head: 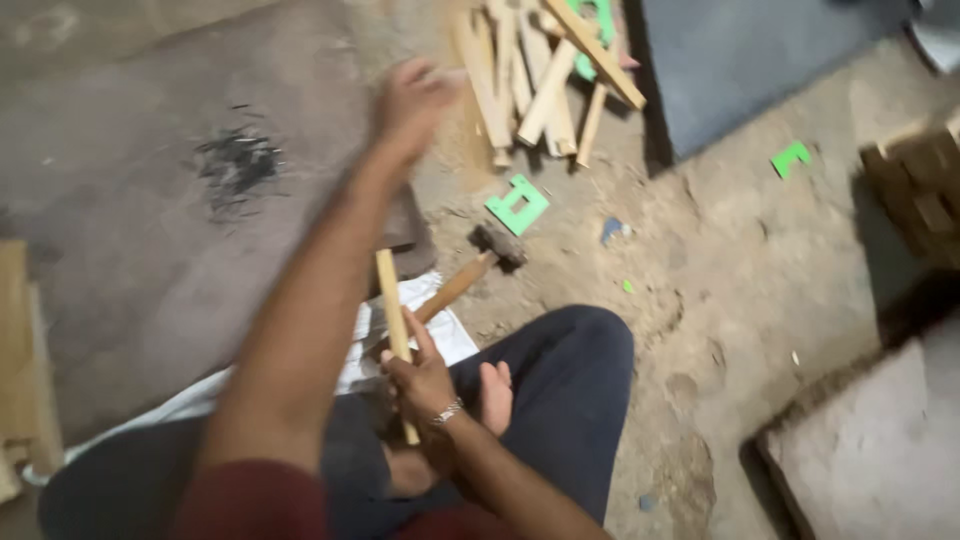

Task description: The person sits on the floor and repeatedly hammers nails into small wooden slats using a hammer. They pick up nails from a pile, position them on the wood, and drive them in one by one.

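So on the far left there's a plank (18, 360) lying along the edge of the shot, and further up the dirt floor (130, 250) a dark scatter of nails (236, 164), or something like them, too small to really tell. A white cloth (300, 380) is spread on the ground under the person's legs. The left hand (412, 100) is stretched way out in front, arm crossing the middle of the view, and it's badly blurred. Looks like the fingers are loosely spread with nothing in them, but honestly I can't tell for sure how open it is. It hangs just left of a pile of sticks (540, 80) at the top. Lower down, the right hand (420, 385) is closed around a thin stick (392, 310), gripping it near the lower end so the stick stands almost upright, leaning a bit left, with a short bit poking out below the fist. There's a bracelet on that wrist. The hand sits right over the crossed legs in dark trousers, next to a bare foot (494, 392). Just right of the stick a hammer (470, 278) lies on the ground, head pointing up-right, nobody touching it. Beyond it is a green cutout (517, 205), and another small green piece (790, 158) well off to the right, near a grey slab (760, 60).
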